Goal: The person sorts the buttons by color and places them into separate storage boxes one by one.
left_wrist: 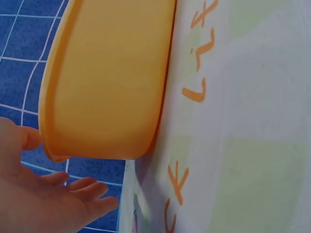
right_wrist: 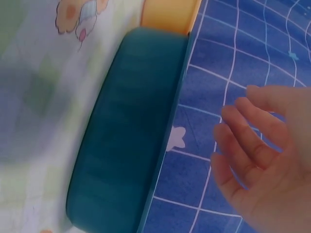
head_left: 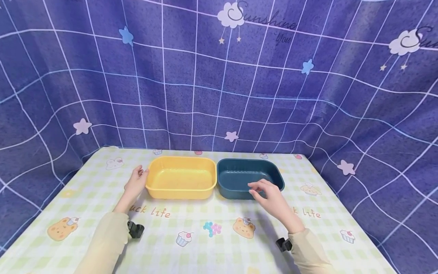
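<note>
A yellow plastic basin [head_left: 181,193] stands on the table, side by side with a dark teal basin [head_left: 236,193]. My left hand [head_left: 137,182] is at the yellow basin's left end, fingers loosely bent. In the left wrist view its thumb [left_wrist: 30,138] comes up to the rim; whether it touches I cannot tell. My right hand [head_left: 270,196] hovers over the front edge of the teal basin, with thumb and fingers apart and nothing between them. Nearer to me lies a small cluster of blue and pink pieces [head_left: 212,228], too small to make out.
A checked tablecloth [head_left: 154,243] with printed bears, cupcakes and lettering covers the table. Behind it and along the sides hangs a blue curtain [head_left: 178,91] with a white grid, stars and clouds. Black camera mounts [head_left: 136,230] sit at both wrists.
</note>
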Available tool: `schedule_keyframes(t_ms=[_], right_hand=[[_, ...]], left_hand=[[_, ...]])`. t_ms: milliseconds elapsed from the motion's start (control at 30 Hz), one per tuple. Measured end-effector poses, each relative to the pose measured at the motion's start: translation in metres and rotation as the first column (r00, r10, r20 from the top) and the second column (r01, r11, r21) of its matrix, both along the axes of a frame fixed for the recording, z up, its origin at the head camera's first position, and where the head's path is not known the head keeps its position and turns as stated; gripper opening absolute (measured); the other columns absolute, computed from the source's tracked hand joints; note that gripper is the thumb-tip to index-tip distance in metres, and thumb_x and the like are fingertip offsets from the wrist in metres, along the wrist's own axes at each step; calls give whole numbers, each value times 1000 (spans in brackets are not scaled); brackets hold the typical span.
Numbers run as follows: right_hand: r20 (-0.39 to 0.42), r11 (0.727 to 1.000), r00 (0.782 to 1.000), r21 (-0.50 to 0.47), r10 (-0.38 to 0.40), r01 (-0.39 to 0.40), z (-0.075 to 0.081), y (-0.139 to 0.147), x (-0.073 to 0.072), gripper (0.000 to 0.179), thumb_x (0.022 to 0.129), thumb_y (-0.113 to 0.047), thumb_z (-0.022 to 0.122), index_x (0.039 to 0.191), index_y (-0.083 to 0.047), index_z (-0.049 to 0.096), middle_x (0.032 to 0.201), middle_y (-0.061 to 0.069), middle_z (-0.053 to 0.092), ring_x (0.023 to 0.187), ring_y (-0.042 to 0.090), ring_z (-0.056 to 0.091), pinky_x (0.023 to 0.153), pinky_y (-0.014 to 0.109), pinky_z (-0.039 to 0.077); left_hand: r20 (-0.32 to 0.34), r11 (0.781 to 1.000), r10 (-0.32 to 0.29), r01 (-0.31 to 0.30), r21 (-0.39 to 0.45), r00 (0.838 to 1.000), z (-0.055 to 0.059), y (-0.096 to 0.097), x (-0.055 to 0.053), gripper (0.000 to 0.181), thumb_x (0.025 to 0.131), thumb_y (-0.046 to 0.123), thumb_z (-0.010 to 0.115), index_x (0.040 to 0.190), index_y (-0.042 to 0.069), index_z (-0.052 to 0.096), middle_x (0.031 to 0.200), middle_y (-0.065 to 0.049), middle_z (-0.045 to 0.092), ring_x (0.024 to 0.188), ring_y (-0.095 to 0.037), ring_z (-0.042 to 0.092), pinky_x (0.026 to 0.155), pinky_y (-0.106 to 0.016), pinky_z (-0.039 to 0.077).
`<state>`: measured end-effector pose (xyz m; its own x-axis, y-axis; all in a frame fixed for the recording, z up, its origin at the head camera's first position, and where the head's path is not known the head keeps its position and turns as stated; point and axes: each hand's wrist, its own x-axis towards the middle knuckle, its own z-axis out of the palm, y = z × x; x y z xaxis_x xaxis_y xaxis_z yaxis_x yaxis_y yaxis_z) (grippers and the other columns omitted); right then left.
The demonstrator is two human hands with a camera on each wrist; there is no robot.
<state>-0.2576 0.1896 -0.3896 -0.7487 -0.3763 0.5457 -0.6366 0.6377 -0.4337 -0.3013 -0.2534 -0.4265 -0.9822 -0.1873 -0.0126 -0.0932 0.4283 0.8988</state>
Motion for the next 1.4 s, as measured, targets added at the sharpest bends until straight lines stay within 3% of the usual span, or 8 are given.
schedule_keyframes(t_ms=[100, 233, 367, 700, 1067, 1400], right_hand=[[15, 1000, 1000, -17, 11, -11, -1, -4, 1, 17, 85, -12, 69, 102, -10, 71, 80, -7, 62, 72, 6, 60, 64, 30, 54], [49, 999, 999, -26, 20, -19, -2, -8, 2, 16, 86, -15, 69, 100, -11, 71, 79, -8, 63, 70, 3, 57, 60, 27, 51], [106, 999, 994, -27, 32, -30, -2, -12, 3, 17, 86, -18, 68, 101, -10, 71, 81, -8, 65, 69, 3, 56, 59, 27, 51], [182, 999, 982, -6, 45, -44, -7, -21, 2, 19, 88, -22, 66, 102, -11, 72, 85, -8, 66, 70, 5, 56, 63, 22, 51], [168, 994, 980, 1, 110, -112, -8, -33, 2, 17, 88, -19, 66, 100, -9, 72, 89, -3, 68, 72, 3, 56, 63, 22, 52], [223, 985, 962, 32, 157, -168, -17, -46, 4, 15, 89, -16, 64, 101, -13, 71, 87, -5, 68, 73, 3, 56, 65, 24, 52]], left_hand=[[-13, 1000, -22, 22, -1, 1000, 0, 1, -1, 66, 102, 37, 25, 148, -2, -2, 153, -29, 7, 141, -43, 14, 117, -56, 6], [-40, 999, -44, 44, 6, 998, -1, 2, -1, 63, 103, 32, 24, 148, -3, -3, 153, -30, 5, 141, -44, 12, 117, -50, 15], [-55, 999, -44, 44, -6, 997, -3, 2, -1, 61, 104, 31, 23, 148, -5, 2, 152, -30, 10, 140, -43, 15, 116, -50, 18], [-100, 997, -62, 58, -46, 993, -9, 4, -6, 63, 103, 37, 23, 149, -2, 4, 154, -26, 10, 141, -43, 11, 117, -53, 11], [-75, 998, -41, 37, -57, 996, -9, 7, -9, 62, 102, 39, 19, 150, 3, 5, 154, -24, 11, 141, -42, 10, 117, -54, 10], [-71, 997, -37, 33, -66, 997, -12, 8, -12, 56, 103, 31, 18, 150, 3, 5, 154, -23, 13, 142, -41, 12, 117, -52, 12]])
